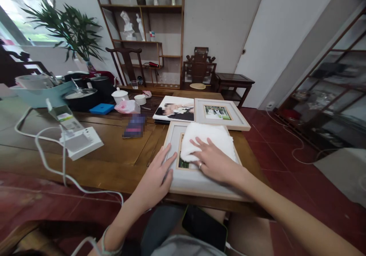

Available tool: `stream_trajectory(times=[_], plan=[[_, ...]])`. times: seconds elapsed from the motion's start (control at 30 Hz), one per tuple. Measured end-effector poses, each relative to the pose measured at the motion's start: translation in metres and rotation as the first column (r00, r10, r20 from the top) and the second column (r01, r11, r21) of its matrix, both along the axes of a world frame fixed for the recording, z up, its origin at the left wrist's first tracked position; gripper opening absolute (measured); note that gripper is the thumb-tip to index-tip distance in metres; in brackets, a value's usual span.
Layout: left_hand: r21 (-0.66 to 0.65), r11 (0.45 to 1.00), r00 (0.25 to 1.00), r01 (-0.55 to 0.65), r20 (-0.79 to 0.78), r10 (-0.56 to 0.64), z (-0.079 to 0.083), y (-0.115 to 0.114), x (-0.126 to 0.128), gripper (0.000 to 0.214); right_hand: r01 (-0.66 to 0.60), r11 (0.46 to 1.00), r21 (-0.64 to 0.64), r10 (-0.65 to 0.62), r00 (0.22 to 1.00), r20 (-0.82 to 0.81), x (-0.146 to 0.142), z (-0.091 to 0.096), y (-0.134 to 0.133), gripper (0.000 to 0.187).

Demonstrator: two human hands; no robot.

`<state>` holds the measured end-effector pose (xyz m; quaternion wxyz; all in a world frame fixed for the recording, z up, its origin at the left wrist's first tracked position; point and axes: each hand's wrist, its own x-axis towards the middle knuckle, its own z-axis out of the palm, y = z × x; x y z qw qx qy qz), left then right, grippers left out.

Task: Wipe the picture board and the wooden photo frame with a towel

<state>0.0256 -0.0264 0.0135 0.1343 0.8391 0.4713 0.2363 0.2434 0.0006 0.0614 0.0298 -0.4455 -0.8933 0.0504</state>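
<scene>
A light wooden picture frame (183, 187) lies flat at the table's near edge, its small photo partly covered by a folded white cloth (210, 134). My right hand (214, 158) rests on that cloth with fingers spread, pressing it against the frame; a ring shows on one finger. Along the frame's left side, my left hand (156, 176) steadies the edge, fingers stretched out. Just beyond lie a second picture frame (241, 122) holding a small photo and, beside it, a large photo print (174, 109) on a stack.
On the wooden table (114, 153) are a white box (82, 141), a blue case (101, 108), a lidded white cup (120, 95) and a black pot (81, 97). A white cable (82, 187) hangs over the near edge. A phone (204, 225) lies on my lap.
</scene>
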Motion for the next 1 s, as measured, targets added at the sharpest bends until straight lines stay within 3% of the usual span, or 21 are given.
stream_trajectory(times=[0.2, 0.3, 0.4, 0.57, 0.8, 0.9, 1.0], plan=[[0.003, 1.0, 1.0, 0.007, 0.001, -0.007, -0.001, 0.001, 0.0, 0.045, -0.054, 0.991, -0.123, 0.058, 0.998, 0.032, -0.008, 0.023, -0.064, 0.035], [-0.001, 1.0, 1.0, 0.006, 0.003, -0.006, 0.0, 0.001, 0.0, 0.045, -0.102, 0.972, -0.21, 0.107, 0.994, 0.014, -0.012, 0.031, -0.077, 0.036], [-0.003, 1.0, 1.0, 0.005, 0.022, -0.005, 0.0, 0.001, -0.001, 0.046, -0.141, 0.967, -0.213, 0.139, 0.99, -0.023, -0.017, 0.03, -0.079, 0.037], [-0.008, 1.0, 1.0, 0.027, 0.01, -0.027, 0.0, 0.001, -0.002, 0.049, -0.033, 0.996, -0.084, 0.024, 0.994, -0.107, -0.007, 0.005, -0.054, 0.041], [-0.007, 1.0, 0.999, 0.013, -0.034, -0.013, 0.004, -0.001, -0.001, 0.048, 0.156, 0.972, 0.175, -0.148, 0.987, -0.057, 0.022, -0.015, 0.03, 0.044], [0.0, 1.0, 1.0, 0.012, -0.026, -0.012, 0.005, -0.001, -0.001, 0.047, 0.154, 0.97, 0.187, -0.152, 0.988, -0.025, 0.02, -0.014, 0.049, 0.043], [-0.006, 1.0, 1.0, 0.011, -0.026, -0.012, 0.004, -0.001, -0.001, 0.047, 0.071, 0.991, 0.111, -0.069, 0.997, -0.023, 0.009, -0.01, 0.042, 0.039]])
